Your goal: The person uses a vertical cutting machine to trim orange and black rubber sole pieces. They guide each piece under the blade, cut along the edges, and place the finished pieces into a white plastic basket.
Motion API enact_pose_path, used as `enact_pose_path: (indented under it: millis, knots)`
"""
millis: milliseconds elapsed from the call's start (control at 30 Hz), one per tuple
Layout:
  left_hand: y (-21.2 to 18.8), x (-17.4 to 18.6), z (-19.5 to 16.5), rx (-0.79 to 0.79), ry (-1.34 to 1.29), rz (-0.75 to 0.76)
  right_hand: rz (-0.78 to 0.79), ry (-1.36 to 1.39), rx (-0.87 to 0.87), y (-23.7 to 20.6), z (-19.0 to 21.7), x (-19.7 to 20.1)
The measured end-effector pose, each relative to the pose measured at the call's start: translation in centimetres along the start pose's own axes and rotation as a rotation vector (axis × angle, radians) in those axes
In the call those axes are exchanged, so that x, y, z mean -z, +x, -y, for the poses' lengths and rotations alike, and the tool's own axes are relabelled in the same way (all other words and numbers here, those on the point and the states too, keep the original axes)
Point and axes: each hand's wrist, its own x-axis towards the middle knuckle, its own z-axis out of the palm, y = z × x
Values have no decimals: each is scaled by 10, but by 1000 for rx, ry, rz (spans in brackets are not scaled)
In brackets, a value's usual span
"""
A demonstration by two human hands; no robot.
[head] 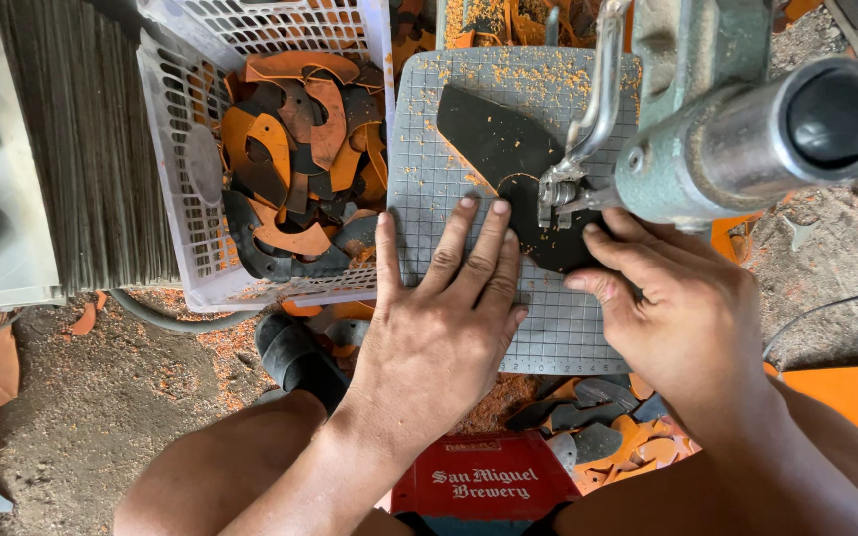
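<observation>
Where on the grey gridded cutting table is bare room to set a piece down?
Bare grid lies at the grey gridded table's left edge beside the white plastic basket. Crowded centre-right: black rubber sheet, left hand, right hand, green metal cutting machine.

We see the left hand [446,323] lying palm down, its fingers [494,243] extended, close together and pointing away from the body, the thumb spread to the side. The right hand [672,308] lies just beside it, wrist slightly raised, fingers bent and angled toward the left hand. Both forearms are bare and reach forward above the bare knees.
</observation>
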Motion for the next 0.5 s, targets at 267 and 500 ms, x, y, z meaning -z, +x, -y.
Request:
enact_pose_path:
  millis: [267, 500]
  knots:
    - [2, 1, -2, 22, 9, -18, 43, 48, -44, 8, -6, 4]
    - [2, 1, -3, 38, 17, -44, 27, 29, 13, 13, -16, 4]
